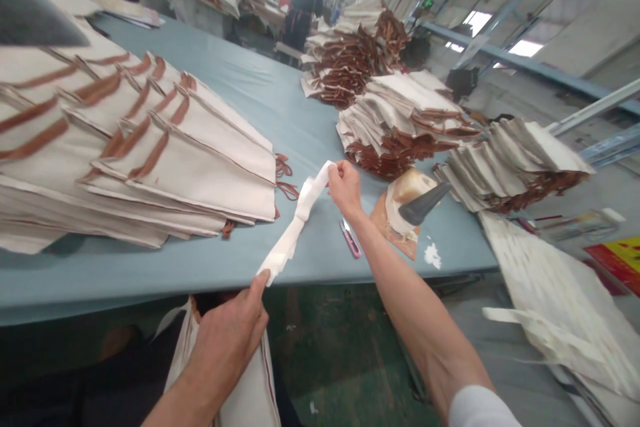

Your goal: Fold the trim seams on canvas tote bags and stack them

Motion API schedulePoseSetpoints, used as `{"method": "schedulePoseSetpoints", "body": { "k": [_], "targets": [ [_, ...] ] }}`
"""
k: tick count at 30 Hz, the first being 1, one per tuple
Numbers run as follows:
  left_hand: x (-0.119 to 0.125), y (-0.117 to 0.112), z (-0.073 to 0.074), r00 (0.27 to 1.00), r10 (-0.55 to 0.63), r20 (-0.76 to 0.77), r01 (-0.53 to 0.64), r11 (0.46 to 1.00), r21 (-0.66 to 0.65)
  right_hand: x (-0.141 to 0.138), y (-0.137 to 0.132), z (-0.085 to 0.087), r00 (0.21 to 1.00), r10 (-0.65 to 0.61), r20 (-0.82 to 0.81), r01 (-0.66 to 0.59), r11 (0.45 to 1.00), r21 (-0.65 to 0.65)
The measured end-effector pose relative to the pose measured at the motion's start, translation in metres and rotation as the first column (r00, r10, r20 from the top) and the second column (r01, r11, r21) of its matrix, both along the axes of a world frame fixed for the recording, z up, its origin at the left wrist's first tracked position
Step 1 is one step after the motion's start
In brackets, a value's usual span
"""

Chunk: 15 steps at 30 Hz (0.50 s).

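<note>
A bundle of white fabric strips (301, 208) stretches slantwise between my two hands above the blue table edge. My left hand (239, 320) pinches its near end. Closed on the far end is my right hand (345, 185), with thumb and fingertips together. Just left of my right forearm lies a pair of pink-handled thread snips (351, 240). Beyond that forearm stands a brown, white-wrapped block with a dark grey cone (425, 204) sticking out of it. Below my left hand, a cream cloth piece (250, 380) hangs near my lap.
Overlapping cream cloth pieces with brown trim (210, 167) cover the left of the blue table (235, 93). Several stacks of folded cloth (405, 113) line its far right side. White scraps (433, 255) lie near the front edge. A person (305, 0) stands in the background.
</note>
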State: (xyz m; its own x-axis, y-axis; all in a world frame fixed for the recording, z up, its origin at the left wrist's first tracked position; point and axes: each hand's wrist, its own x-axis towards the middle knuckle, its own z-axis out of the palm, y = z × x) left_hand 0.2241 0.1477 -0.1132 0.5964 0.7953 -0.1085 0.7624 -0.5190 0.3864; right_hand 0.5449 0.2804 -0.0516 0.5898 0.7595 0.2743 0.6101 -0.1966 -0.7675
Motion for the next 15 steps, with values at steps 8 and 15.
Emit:
{"method": "schedulePoseSetpoints", "body": {
  "k": [8,15],
  "targets": [
    [-0.007,0.000,-0.028,0.998,-0.060,0.010,0.060,0.998,0.022,0.055,0.076,0.024,0.985,-0.153,0.085,0.157,0.987,-0.045],
    [-0.009,-0.007,-0.044,0.998,-0.016,0.059,0.007,0.987,0.162,0.083,0.118,0.044,0.958,-0.263,0.116,0.269,0.963,-0.033]
  ]
}}
